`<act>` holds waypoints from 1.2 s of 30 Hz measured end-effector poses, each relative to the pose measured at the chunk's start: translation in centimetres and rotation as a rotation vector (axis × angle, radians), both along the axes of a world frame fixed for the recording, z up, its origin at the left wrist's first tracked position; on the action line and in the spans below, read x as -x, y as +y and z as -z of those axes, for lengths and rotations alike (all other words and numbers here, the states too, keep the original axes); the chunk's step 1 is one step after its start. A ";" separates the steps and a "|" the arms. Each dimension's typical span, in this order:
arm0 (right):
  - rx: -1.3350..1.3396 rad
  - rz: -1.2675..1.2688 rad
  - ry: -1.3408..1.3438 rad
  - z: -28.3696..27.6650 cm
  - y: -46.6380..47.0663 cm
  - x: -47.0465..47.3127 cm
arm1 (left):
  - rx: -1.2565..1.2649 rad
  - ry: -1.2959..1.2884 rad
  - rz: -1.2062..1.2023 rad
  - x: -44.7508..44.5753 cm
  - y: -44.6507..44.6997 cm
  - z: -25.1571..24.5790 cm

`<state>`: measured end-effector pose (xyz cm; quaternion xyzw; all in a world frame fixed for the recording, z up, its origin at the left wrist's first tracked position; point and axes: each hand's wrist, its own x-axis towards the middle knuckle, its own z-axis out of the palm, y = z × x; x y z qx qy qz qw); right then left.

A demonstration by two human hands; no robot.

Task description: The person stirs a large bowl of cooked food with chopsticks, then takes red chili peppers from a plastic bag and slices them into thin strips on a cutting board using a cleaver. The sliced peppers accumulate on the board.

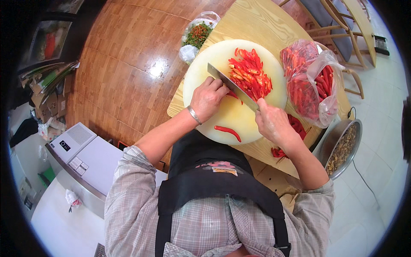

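My right hand point(273, 120) grips the handle end of a broad cleaver point(232, 86), whose blade slants across a round white cutting board point(205, 61). Curled fingers of my left hand point(210, 96) press red chili peppers point(232, 94) against the board, close beside the blade. These chilies are partly hidden by the fingers and the cleaver. On the far side of the blade lies a heap of sliced red chili point(250, 72). One whole red chili point(228, 131) rests alone near the board's front edge.
Right of the board, a clear plastic bag point(308, 80) holds many red chilies on the wooden table point(257, 14). Beyond the left edge is a bag of green and red peppers point(199, 33). A metal basin point(343, 149) with brown dried pieces stands at right, near wooden chairs point(340, 32).
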<state>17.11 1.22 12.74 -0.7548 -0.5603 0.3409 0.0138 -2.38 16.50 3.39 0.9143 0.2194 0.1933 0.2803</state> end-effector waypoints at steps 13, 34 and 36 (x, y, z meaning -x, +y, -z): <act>-0.182 0.094 0.117 4.3 0.3 0.9 | -0.007 -0.030 0.003 0.4 -0.3 0.5; -0.179 0.118 0.162 4.4 1.1 1.6 | -0.030 -0.093 0.039 1.3 -0.3 1.3; -0.164 0.147 0.192 4.7 1.0 1.4 | -0.022 -0.101 0.030 1.4 -0.1 1.1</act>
